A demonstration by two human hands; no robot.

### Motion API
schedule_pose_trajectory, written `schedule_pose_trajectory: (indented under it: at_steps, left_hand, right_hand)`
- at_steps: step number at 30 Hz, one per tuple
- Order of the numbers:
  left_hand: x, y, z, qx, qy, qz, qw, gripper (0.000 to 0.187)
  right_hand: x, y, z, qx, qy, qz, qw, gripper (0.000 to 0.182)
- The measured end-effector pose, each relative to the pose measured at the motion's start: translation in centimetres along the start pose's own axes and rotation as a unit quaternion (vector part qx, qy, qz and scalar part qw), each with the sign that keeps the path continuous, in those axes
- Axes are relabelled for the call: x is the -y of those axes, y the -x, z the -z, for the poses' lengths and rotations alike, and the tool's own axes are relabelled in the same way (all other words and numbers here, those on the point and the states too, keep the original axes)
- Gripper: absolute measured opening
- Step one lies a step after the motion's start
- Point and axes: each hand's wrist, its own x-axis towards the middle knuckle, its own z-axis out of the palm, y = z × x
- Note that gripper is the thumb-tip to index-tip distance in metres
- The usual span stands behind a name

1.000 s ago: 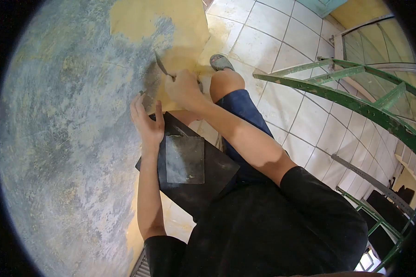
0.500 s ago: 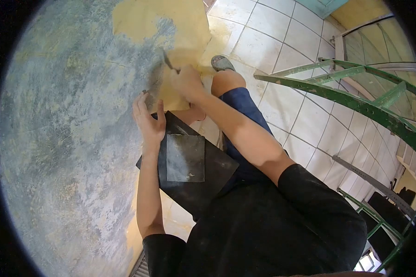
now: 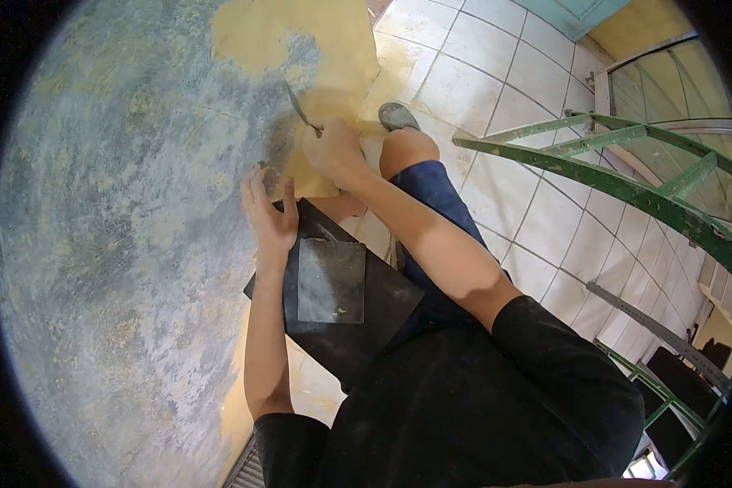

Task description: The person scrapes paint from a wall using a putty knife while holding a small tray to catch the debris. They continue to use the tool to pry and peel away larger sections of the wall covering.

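My right hand (image 3: pixel 333 152) is closed round the handle of a scraper with a thin metal blade (image 3: pixel 298 106). The blade points up and left against the wall (image 3: pixel 138 203), near the border of its grey-blue and yellow areas. Lower and to the left, my left hand (image 3: pixel 270 213) has its fingers spread, with the fingertips by the wall. Beside its palm is the corner of a black board (image 3: pixel 333 342) lying over my lap. A square dark sheet (image 3: pixel 332 281) rests on that board.
A green ladder (image 3: pixel 594 175) reaches in from the right over the white tiled floor (image 3: pixel 455 93). A long grey metal strip (image 3: pixel 659 332) lies at the lower right. My sandalled foot (image 3: pixel 397 117) is near the wall's yellow part.
The whole view has shifted slightly, with the scene a little further right. My right hand still holds the scraper, whose blade shows more clearly. My left hand keeps about the same place at the wall.
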Motion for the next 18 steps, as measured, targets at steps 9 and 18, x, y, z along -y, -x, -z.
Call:
schedule_pose_trajectory:
  at_steps: [9,18]
  left_hand:
    - [-0.5,-0.3,0.4,0.008,-0.011,-0.011,1.0,0.036]
    - [-0.5,-0.7,0.1,0.018,0.014,0.01,1.0,0.038]
  right_hand:
    - [-3.5,-3.5,-1.2,-0.029,0.016,-0.068,0.997,0.029]
    - [-1.8,-2.0,0.2,0.0,0.035,0.003,0.999,0.026]
